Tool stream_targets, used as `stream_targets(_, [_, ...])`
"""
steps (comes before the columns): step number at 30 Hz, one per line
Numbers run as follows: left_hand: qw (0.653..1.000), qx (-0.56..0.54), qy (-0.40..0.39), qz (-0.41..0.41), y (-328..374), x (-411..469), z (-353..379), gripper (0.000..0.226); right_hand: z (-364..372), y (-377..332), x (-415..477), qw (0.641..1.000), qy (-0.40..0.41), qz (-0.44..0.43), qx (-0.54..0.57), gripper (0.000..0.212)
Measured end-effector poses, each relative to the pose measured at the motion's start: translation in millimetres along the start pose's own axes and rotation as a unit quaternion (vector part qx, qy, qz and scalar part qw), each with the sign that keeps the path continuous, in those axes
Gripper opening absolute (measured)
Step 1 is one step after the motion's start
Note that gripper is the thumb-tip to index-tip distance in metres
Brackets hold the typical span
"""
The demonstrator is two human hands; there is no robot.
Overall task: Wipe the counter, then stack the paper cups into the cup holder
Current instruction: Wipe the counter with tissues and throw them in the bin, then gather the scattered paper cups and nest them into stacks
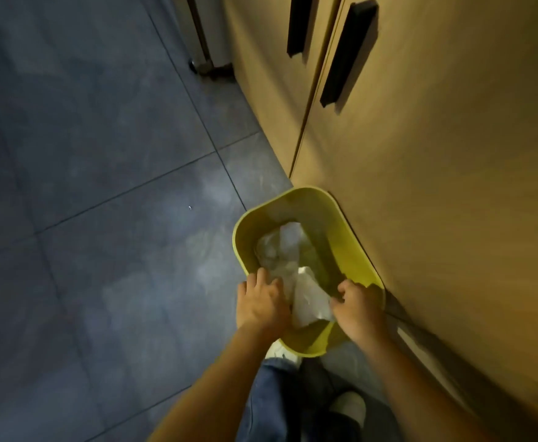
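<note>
Reaching down over a yellow bin point(350, 237) on the grey tiled floor point(86, 154), the left hand point(263, 303) lies over the bin's near left rim with fingers loosely spread and curled, their tips touching crumpled white paper point(310, 301). That wad sits between both hands, just above the bin's mouth, over more pale waste point(280, 247) inside. The right hand point(358, 304) has its fingers curled and pinching the paper's right edge. Further right, tan cabinet doors point(452, 154) with dark handles point(347, 55) stand just beside the bin.

Both hands' fingers point(341, 295) hide part of the white paper point(309, 301).
</note>
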State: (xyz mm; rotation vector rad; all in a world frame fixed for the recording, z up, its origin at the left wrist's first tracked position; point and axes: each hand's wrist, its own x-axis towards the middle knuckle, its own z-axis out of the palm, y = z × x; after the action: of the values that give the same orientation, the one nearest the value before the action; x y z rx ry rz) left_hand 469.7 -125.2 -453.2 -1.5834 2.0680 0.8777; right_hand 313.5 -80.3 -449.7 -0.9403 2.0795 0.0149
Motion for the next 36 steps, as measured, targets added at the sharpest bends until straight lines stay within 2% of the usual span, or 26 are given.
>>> stream_targets(4, [0.998,-0.006,0.026,0.051,2.4,-18.1,-28.3,0.036,-13.4,-6.6,-11.1,0.998,-0.039,-0.010,-0.042,0.048])
stream_targets(7, [0.997,-0.007,0.024,0.068,5.4,-33.7,-68.8,0.038,-40.8,-24.9,-27.9,0.994,-0.032,-0.056,-0.084,0.055])
stream_targets(10, [0.996,-0.033,0.051,0.073,16.7,-52.1,-121.4,0.041,-80.8,-53.3,-56.6,0.989,0.022,-0.122,-0.080,0.046])
stream_targets(13, [0.990,-0.044,0.095,0.092,33.8,-76.3,-174.1,0.040,-126.3,-81.0,-93.5,0.969,0.126,-0.199,-0.076,0.037])
stream_targets(19, [0.973,-0.091,0.163,0.137,71.9,-137.8,-269.6,0.042,-216.2,-122.2,-175.3,0.926,0.256,-0.274,-0.045,0.040])
stream_targets(27, [0.932,-0.124,0.228,0.252,134.4,-222.5,-360.0,0.040,-319.0,-141.6,-285.5,0.878,0.365,-0.309,-0.013,0.034])
stream_targets(32, [0.899,-0.120,0.240,0.346,176.3,-272.0,-394.7,0.038,-365.0,-121.2,-348.2,0.851,0.443,-0.282,-0.006,0.033])
stream_targets(36, [0.869,-0.123,0.230,0.420,220.4,-309.6,-410.4,0.026,-394.4,-88.3,-392.3,0.837,0.492,-0.241,0.021,0.037])
